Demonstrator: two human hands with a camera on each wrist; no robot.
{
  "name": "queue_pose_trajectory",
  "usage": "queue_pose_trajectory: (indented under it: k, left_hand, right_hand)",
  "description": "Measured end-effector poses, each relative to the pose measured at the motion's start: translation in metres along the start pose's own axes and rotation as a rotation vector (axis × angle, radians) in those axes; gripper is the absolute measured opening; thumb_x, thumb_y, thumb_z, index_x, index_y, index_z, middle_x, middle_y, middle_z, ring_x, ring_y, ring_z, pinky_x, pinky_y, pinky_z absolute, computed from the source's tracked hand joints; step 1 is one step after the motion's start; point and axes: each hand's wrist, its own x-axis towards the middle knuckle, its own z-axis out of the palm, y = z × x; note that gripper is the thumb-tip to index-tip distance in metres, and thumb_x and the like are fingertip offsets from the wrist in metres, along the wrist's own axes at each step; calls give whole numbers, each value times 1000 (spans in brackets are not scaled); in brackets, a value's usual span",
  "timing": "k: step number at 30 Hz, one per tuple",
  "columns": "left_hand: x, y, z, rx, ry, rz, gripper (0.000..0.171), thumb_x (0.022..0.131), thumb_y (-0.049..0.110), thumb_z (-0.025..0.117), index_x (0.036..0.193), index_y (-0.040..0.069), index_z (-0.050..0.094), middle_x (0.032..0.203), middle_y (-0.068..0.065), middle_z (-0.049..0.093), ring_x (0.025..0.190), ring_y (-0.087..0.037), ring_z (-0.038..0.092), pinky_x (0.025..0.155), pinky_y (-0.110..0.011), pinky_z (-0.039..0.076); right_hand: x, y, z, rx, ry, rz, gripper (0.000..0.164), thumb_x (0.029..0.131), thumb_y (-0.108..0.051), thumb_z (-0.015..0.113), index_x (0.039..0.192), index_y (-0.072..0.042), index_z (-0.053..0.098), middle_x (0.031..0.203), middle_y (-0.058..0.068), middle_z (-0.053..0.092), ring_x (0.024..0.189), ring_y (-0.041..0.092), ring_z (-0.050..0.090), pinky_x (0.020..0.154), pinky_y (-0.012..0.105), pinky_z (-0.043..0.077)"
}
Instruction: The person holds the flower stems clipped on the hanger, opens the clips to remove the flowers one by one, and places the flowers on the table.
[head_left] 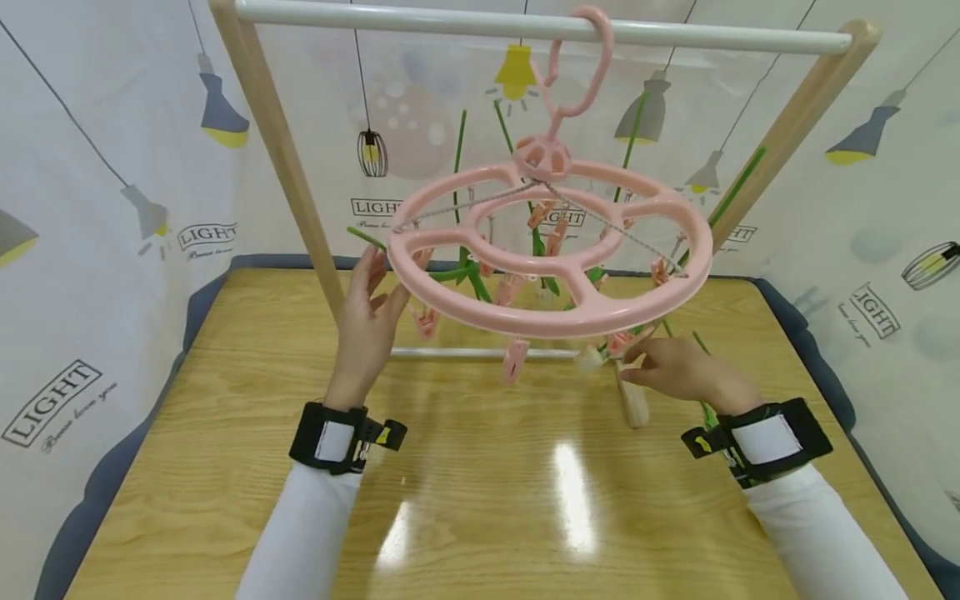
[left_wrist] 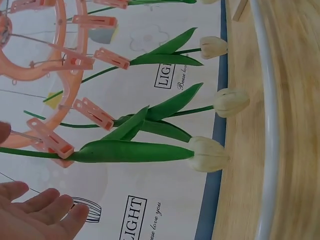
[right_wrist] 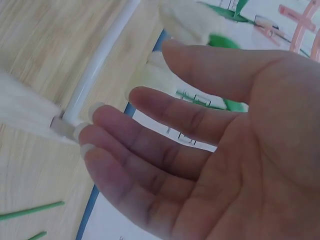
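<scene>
A pink round hanger (head_left: pixel 525 322) hung by its hook from the white bar (head_left: pixel 420 18) of a wooden frame (head_left: pixel 273 142), above the wood-grained surface (head_left: pixel 480 500). White tulips (left_wrist: pixel 209 154) hung head-down from its pink clips (left_wrist: pixel 52 141), their green stems poking up past the ring. The person's left hand (head_left: pixel 367 312) was raised at the ring's left side, its fingers apart and holding nothing; whether it touched the rim could not be told. The right hand (head_left: pixel 686 368) was beside a clip and tulip at the front right, its fingers loosely bent around an empty palm.

The backdrop (head_left: pixel 112 283) repeated the boxed word "LIGHT" in black capitals, with slanted script beneath; near the left hand, the script's last words read "love you". Lamp drawings (head_left: pixel 223 108) were printed around the labels.
</scene>
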Motion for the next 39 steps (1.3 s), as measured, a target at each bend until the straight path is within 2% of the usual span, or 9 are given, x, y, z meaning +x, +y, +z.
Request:
queue_pose_trajectory:
  k: [4, 10, 16, 18, 21, 28, 31, 35, 39]
  left_hand:
    - [15, 0, 3, -27, -38, 29, 64, 100, 30, 60, 154, 24, 28, 156, -7, 38, 144, -26, 37, 119, -60, 25]
    - [20, -1, 6, -49, -122, 49, 57, 103, 20, 54, 153, 15, 27, 157, -5, 36, 148, -23, 32, 123, -54, 22]
    - [14, -2, 9, -125, -194, 63, 51, 108, 16, 34, 156, 27, 22, 162, 0, 30, 149, -19, 30, 124, -43, 28]
    - [13, -3, 10, -134, -195, 81, 50, 109, 16, 31, 156, 28, 23, 161, -1, 33, 148, -18, 33, 123, -41, 30]
    - [12, -4, 11, -127, -180, 105, 47, 109, 16, 31, 155, 21, 28, 157, -5, 39, 146, -19, 37, 123, -38, 32]
    - [8, -7, 11, -92, -159, 120, 43, 108, 14, 37, 151, 14, 38, 150, -11, 48, 142, -23, 43, 118, -40, 39]
    - [6, -8, 11, -86, -164, 81, 40, 108, 19, 37, 146, 10, 44, 143, -12, 54, 135, -22, 49, 114, -40, 43]
    - [1, -9, 10, -103, -172, 39, 38, 108, 19, 36, 141, 4, 48, 133, -17, 58, 125, -23, 55, 110, -41, 47]
    - [-4, -11, 10, -91, -170, 71, 33, 107, 13, 39, 132, -4, 54, 128, -23, 61, 116, -18, 59, 107, -36, 49]
  right_hand:
    - [1, -5, 4, 3, 25, -67, 49, 99, -22, 59, 140, 3, 47, 122, 24, 65, 98, 32, 67, 78, 43, 58]
    - [0, -15, 8, 58, 23, -144, 59, 99, -19, 60, 147, 5, 35, 123, 28, 64, 96, 30, 67, 77, 40, 58]
    - [0, -27, 9, 50, -19, -105, 51, 100, -28, 58, 138, 4, 48, 118, 23, 67, 99, 30, 67, 81, 44, 57]
    - [0, -32, 9, 39, -39, -100, 49, 100, -32, 58, 133, 4, 53, 111, 19, 69, 95, 26, 67, 79, 42, 57]
    - [-1, -41, 9, 30, -64, -115, 46, 99, -35, 59, 126, 3, 59, 101, 13, 71, 89, 20, 67, 76, 38, 57]
    - [-8, -58, 10, 42, -81, -142, 47, 99, -42, 57, 127, -5, 59, 108, 10, 70, 93, 18, 67, 81, 40, 57]
    - [-9, -63, 11, 68, -44, -207, 40, 100, -38, 56, 125, -7, 61, 107, 6, 70, 95, 17, 67, 83, 37, 57]
    - [-6, -70, 14, 124, 28, -300, 19, 101, -30, 57, 111, -15, 63, 106, 1, 69, 99, 16, 67, 87, 34, 57]
    - [-4, -76, 14, 179, 76, -318, 10, 101, -29, 57, 103, -19, 60, 108, 0, 65, 103, 18, 66, 91, 36, 57]
